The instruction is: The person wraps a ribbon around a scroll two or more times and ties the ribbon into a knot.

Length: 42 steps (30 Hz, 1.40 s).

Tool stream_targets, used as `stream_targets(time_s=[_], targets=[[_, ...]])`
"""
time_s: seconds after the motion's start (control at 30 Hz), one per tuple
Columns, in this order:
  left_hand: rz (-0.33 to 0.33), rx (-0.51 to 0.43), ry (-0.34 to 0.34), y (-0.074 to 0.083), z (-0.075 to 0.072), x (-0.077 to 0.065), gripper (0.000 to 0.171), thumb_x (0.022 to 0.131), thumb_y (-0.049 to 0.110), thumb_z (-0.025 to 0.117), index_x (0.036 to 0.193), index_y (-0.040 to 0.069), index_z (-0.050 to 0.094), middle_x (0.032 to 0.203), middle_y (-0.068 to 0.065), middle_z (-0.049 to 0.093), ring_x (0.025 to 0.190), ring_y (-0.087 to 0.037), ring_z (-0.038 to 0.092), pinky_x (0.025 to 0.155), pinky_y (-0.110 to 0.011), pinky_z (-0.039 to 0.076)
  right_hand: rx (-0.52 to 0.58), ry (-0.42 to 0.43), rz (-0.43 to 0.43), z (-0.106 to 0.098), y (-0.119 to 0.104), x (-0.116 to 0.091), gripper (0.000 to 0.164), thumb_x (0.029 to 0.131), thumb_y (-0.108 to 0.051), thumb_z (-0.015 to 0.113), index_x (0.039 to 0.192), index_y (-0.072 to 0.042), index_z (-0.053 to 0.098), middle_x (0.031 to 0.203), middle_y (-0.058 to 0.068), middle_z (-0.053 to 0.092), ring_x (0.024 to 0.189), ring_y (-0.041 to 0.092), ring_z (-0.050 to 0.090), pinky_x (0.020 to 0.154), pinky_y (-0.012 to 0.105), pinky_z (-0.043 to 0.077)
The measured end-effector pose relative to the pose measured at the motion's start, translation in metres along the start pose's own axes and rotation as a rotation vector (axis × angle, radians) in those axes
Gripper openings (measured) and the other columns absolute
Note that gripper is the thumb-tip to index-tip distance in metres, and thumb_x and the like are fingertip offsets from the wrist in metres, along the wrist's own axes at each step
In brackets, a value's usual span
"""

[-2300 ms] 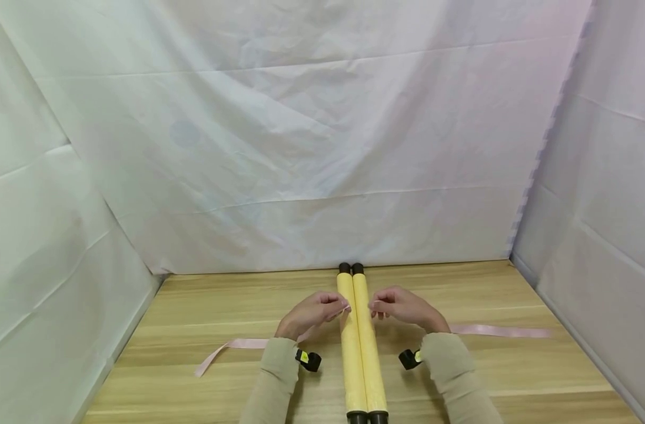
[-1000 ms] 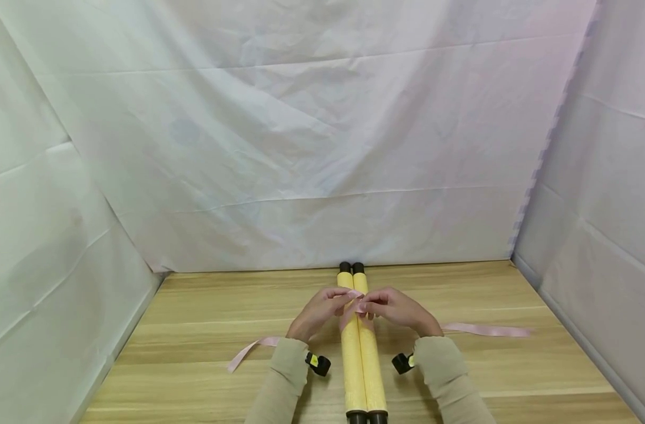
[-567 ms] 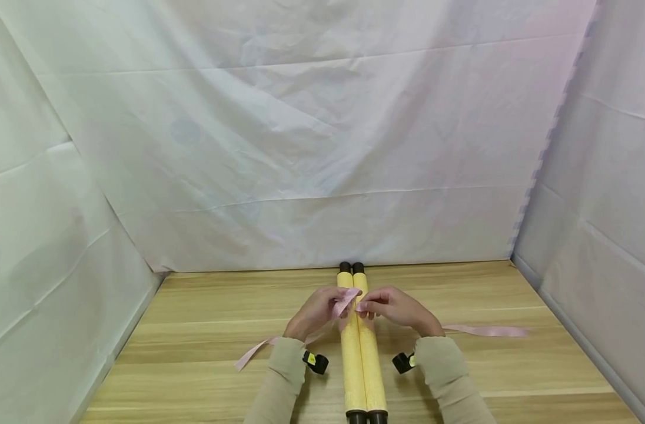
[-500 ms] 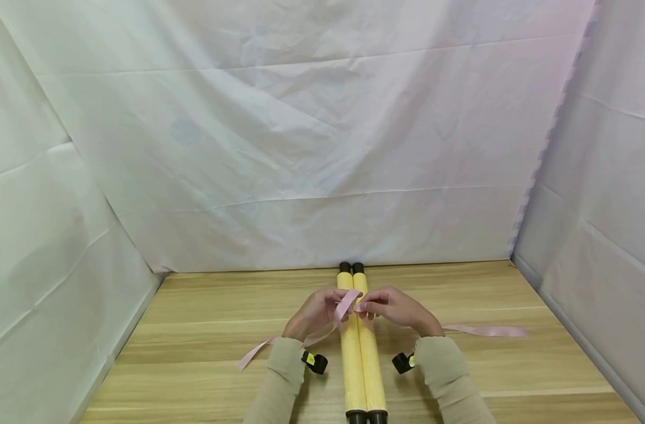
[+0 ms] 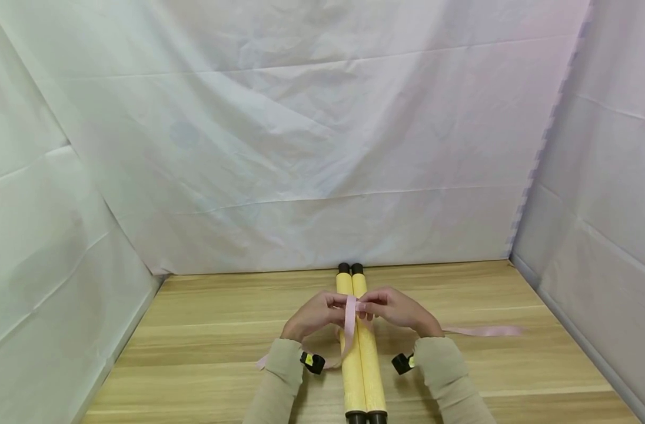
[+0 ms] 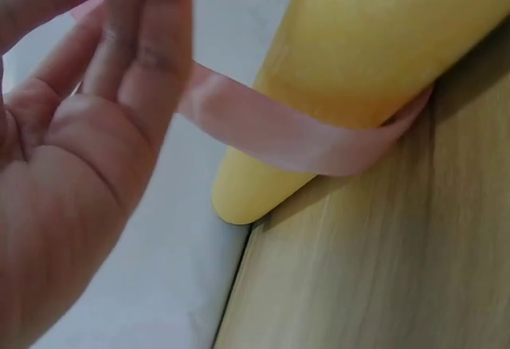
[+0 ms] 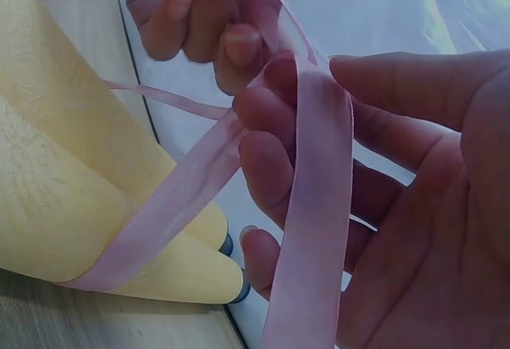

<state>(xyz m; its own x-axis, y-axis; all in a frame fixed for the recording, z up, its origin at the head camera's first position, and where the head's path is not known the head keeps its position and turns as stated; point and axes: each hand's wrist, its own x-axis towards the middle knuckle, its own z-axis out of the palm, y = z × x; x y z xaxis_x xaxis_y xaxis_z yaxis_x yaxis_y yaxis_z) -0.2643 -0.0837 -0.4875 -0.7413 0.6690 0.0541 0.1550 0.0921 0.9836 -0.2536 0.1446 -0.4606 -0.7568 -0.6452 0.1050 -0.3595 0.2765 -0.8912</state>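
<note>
at the left, the left tail [image 5: 261, 361] of the pink ribbon [image 5: 350, 324] shows beside your left sleeve [image 5: 280, 371]; leave it slack so that it feeds freely. the black wrist camera [image 5: 313, 363] appears close to the trailing strand, so a snag there is a likely fault: lift the wrist clear before drawing. your left hand [image 5: 314, 315] has its fingers bent round the ribbon, one strand hanging from them on the near side. lay this strand flat; a twist probably bunches under tension.

in the centre, two yellow rods [image 5: 352, 380] lie side by side on the wooden table [image 5: 195, 330], running near to far. the ribbon passes under and round them, rising to your fingers. take up slack evenly from both sides so that the rods stay aligned.

at the right, your right hand [image 5: 399, 308] pinches the ribbon between thumb and fingers, just beside your left fingertips. hold this pinch firmly while passing the strand; the right tail [image 5: 484, 331] lies flat to the right.
</note>
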Motion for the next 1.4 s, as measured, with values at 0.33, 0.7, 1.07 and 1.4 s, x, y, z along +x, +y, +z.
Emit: stream_targets(time_s=[0.33, 0.7, 1.07, 1.4], targets=[[0.027, 0.203, 0.127, 0.036, 0.014, -0.005, 0.016, 0.085, -0.002, 0.062, 0.099, -0.003, 0.070, 0.077, -0.009, 0.066, 0.065, -0.005, 0.055, 0.061, -0.028, 0.050, 0.024, 0.055, 0.026, 0.000, -0.001, -0.001, 0.026, 0.097, -0.025, 0.053, 0.097, -0.007, 0.072, 0.090, 0.016, 0.071, 0.083, 0.029, 0.063, 0.077, 0.054, 0.052], [0.070, 0.294, 0.108, 0.042, 0.014, -0.007, 0.015, 0.086, -0.002, 0.056, 0.095, -0.006, 0.067, 0.085, -0.008, 0.063, 0.081, -0.021, 0.057, 0.067, -0.024, 0.045, 0.119, 0.169, 0.116, 0.002, 0.007, 0.004, 0.026, 0.095, -0.009, 0.053, 0.116, 0.004, 0.059, 0.080, 0.021, 0.068, 0.074, 0.039, 0.064, 0.071, 0.056, 0.055], [0.095, 0.238, 0.070, 0.039, 0.011, -0.009, 0.012, 0.091, 0.004, 0.056, 0.093, -0.002, 0.067, 0.081, -0.007, 0.064, 0.074, -0.013, 0.056, 0.067, -0.025, 0.044, 0.057, 0.085, -0.010, 0.013, 0.009, 0.009, 0.033, 0.093, -0.008, 0.056, 0.126, -0.011, 0.061, 0.083, 0.021, 0.063, 0.069, 0.033, 0.057, 0.059, 0.045, 0.052], [0.076, 0.210, 0.155, 0.037, 0.012, -0.011, 0.011, 0.091, 0.001, 0.054, 0.091, -0.004, 0.064, 0.079, -0.025, 0.061, 0.068, -0.028, 0.055, 0.059, -0.029, 0.046, -0.055, 0.262, 0.037, 0.020, 0.011, 0.009, 0.021, 0.096, -0.015, 0.054, 0.106, -0.009, 0.071, 0.101, 0.012, 0.070, 0.080, 0.020, 0.060, 0.069, 0.042, 0.054]])
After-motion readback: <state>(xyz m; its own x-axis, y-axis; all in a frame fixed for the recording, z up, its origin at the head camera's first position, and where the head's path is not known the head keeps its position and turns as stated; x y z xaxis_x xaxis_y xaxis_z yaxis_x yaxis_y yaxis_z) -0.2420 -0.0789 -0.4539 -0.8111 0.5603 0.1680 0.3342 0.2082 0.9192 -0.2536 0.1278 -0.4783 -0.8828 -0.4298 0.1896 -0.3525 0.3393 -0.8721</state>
